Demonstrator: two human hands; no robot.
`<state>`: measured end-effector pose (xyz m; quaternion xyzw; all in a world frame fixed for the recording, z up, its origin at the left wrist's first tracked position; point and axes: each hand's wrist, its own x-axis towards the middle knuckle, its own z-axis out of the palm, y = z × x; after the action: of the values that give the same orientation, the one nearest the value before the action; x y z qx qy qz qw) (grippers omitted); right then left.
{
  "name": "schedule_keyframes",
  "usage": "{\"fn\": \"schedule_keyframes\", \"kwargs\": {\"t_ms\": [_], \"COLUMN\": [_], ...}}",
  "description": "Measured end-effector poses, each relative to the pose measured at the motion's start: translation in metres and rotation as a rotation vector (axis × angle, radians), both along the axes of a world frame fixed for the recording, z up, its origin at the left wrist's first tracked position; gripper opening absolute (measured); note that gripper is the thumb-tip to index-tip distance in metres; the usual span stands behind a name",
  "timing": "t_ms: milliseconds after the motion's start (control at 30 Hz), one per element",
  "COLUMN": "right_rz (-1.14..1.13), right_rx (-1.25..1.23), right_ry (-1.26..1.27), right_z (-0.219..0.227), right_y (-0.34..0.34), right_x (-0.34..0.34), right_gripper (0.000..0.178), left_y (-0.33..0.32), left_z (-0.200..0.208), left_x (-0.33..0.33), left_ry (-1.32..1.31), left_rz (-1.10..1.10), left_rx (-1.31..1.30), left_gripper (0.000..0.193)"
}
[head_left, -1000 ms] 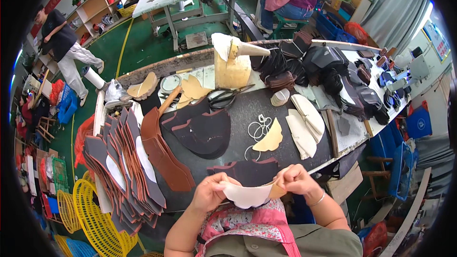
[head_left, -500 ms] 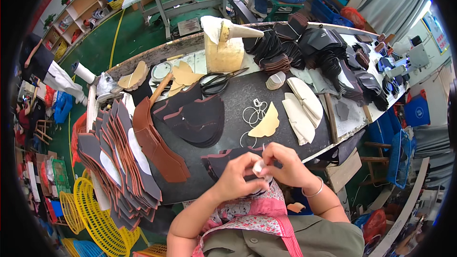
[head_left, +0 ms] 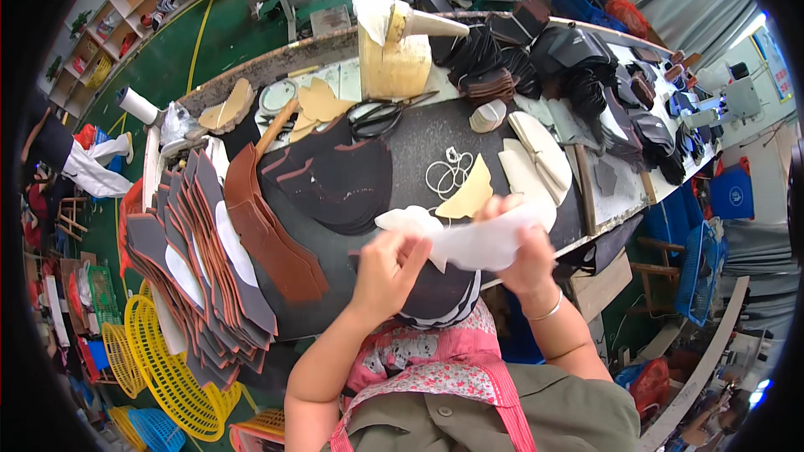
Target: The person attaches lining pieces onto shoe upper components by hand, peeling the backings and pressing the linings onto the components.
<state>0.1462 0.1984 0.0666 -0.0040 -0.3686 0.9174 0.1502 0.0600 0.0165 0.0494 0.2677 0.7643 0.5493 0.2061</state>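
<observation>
A thin, whitish, see-through strip of sheet material (head_left: 477, 244) is stretched between my two hands above the dark table mat. My left hand (head_left: 387, 274) pinches its left end, where a white flap (head_left: 410, 221) sticks up past the fingertips. Its right end is gripped by my right hand (head_left: 529, 261), smeared a little by motion. Below the strip, close to my apron, lies a stack of dark cut pieces (head_left: 435, 305) with pale edges. Just beyond the right hand are a pale yellow template (head_left: 469, 191) and a loop of white cord (head_left: 448, 174).
Brown cut pieces (head_left: 272, 243) and a fanned stack of grey pieces (head_left: 201, 264) lie left. Black pieces (head_left: 335, 188) sit mid-table, with scissors (head_left: 377, 120) behind. A cone-topped block (head_left: 394, 63) stands at the back; cream pieces (head_left: 536, 155) lie right.
My hands have moved apart and forward from a close pinch near my apron. The crumpled white bit between them is now spread out as a strip.
</observation>
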Motion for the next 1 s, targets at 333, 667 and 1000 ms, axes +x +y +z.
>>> {"fn": "schedule_keyframes", "kwargs": {"t_ms": [333,667,1000], "right_rz": [0.019,-0.014,-0.067], "right_rx": [1.367,1.799,1.851], "right_ry": [-0.333,-0.146,-0.201], "right_z": [-0.032,-0.045,-0.049], "right_y": [-0.021,-0.025,-0.016], "right_x": [0.026,0.030,-0.048], "right_gripper": [0.019,0.026,0.060], "left_y": [-0.044,-0.046,-0.042], "left_z": [-0.028,-0.039,-0.031], "left_x": [0.056,0.062,0.054], "left_ry": [-0.068,0.140,0.620], "left_rz": [0.300,0.190,0.093], "left_rx": [-0.062,-0.186,-0.447], "left_gripper": [0.029,0.029,0.035]}}
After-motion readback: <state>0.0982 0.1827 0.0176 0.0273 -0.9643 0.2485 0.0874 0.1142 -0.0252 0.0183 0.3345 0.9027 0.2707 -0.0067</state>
